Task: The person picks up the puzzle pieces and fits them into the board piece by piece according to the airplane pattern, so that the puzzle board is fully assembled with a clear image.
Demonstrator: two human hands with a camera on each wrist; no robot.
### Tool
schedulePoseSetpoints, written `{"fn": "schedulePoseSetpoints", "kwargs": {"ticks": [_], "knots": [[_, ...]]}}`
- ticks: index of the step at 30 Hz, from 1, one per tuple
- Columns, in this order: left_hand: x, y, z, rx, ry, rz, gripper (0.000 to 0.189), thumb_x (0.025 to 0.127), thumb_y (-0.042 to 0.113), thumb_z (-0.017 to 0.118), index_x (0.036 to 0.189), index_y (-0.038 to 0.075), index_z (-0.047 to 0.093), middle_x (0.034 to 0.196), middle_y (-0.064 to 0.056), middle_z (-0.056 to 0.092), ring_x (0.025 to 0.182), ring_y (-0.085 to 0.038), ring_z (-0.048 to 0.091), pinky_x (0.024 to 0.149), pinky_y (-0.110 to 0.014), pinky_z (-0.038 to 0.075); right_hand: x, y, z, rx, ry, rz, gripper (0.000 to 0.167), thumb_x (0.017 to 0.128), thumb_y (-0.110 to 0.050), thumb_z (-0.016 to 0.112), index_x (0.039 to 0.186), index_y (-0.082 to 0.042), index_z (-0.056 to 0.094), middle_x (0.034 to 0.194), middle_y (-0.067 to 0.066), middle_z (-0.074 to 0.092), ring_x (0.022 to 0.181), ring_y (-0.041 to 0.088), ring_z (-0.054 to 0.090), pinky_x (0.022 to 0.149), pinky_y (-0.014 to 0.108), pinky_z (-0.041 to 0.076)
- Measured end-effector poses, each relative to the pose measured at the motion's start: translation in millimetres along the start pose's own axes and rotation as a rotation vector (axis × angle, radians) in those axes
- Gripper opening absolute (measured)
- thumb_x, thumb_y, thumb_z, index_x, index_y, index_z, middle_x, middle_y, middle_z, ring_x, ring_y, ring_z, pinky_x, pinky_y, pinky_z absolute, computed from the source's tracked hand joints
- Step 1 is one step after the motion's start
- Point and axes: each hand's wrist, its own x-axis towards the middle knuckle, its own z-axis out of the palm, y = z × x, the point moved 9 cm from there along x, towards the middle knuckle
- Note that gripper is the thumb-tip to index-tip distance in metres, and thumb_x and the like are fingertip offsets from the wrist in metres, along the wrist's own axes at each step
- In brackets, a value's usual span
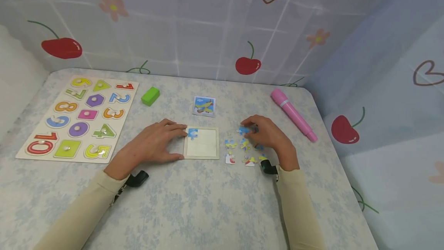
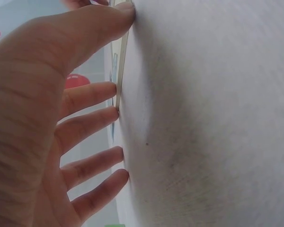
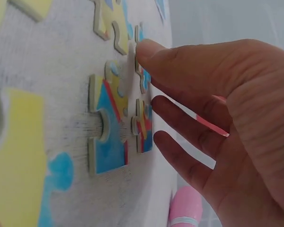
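Observation:
A small square puzzle tray (image 1: 217,147) lies on the table, with one blue jigsaw piece (image 1: 192,134) in its upper left corner. My left hand (image 1: 154,142) rests at the tray's left side, thumb by the near corner and straight fingers against the edge. To the right of the tray, my right hand (image 1: 268,132) pinches a light-blue jigsaw piece (image 1: 243,130) between thumb and forefinger, close to the tabletop. Its other fingers are loosely bent. Several loose pieces lie below that hand, among them a yellow-and-blue piece (image 1: 230,144) and a blue piece with a red line (image 3: 109,146).
A picture card (image 1: 204,106) of a yellow plane lies beyond the tray. At left are a number-and-shape board (image 1: 74,120) and a green block (image 1: 150,96). A pink stick-shaped thing (image 1: 295,115) lies at right. Patterned curtain (image 1: 208,22) hangs behind the table.

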Motion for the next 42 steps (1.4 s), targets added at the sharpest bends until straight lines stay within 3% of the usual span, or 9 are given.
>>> {"fn": "schedulePoseSetpoints", "kwargs": {"ticks": [10,18,28,35,42], "knots": [[-0.3,-0.9,2.2,-0.012,0.0,-0.003,0.074,0.083,0.055,0.09,0.142,0.014,0.071,0.158,-0.004,0.058,0.137,-0.032,0.055,0.102,-0.054,0.053,-1.8,2.2,-4.1,-0.009,0.001,-0.027,0.039,0.095,-0.008,0.083,0.133,-0.005,0.074,0.129,0.011,0.071,0.119,0.031,0.063,0.106,0.052,0.052],[-1.1,-0.3,2.7,-0.013,0.0,0.004,0.074,0.084,0.055,0.089,0.142,0.014,0.071,0.158,-0.005,0.058,0.139,-0.033,0.054,0.102,-0.056,0.053,2.1,2.3,-0.5,-0.031,-0.001,-0.077,0.034,0.096,-0.008,0.082,0.129,-0.002,0.076,0.121,0.012,0.072,0.107,0.029,0.063,0.096,0.049,0.054],[-1.4,-0.1,2.8,-0.015,0.002,0.001,0.073,0.084,0.056,0.089,0.142,0.015,0.071,0.159,-0.005,0.058,0.138,-0.032,0.054,0.102,-0.056,0.053,5.7,-5.8,4.0,-0.099,0.007,-0.091,0.035,0.096,-0.013,0.081,0.13,-0.002,0.077,0.121,0.012,0.069,0.102,0.026,0.06,0.094,0.045,0.053],[-1.7,0.2,2.5,-0.006,0.0,-0.001,0.074,0.084,0.056,0.089,0.143,0.016,0.07,0.159,-0.005,0.058,0.138,-0.032,0.054,0.101,-0.056,0.053,9.0,-16.6,8.5,-0.14,0.015,-0.126,0.033,0.096,-0.016,0.081,0.127,-0.005,0.077,0.123,0.011,0.069,0.116,0.028,0.062,0.105,0.049,0.051],[-1.1,-0.4,1.0,0.004,-0.001,0.004,0.073,0.084,0.056,0.089,0.142,0.015,0.07,0.159,-0.005,0.058,0.138,-0.032,0.054,0.101,-0.056,0.053,12.2,-30.0,11.8,-0.15,0.018,-0.161,0.033,0.096,-0.018,0.081,0.127,-0.008,0.077,0.124,0.008,0.07,0.121,0.028,0.062,0.109,0.049,0.05]]}}
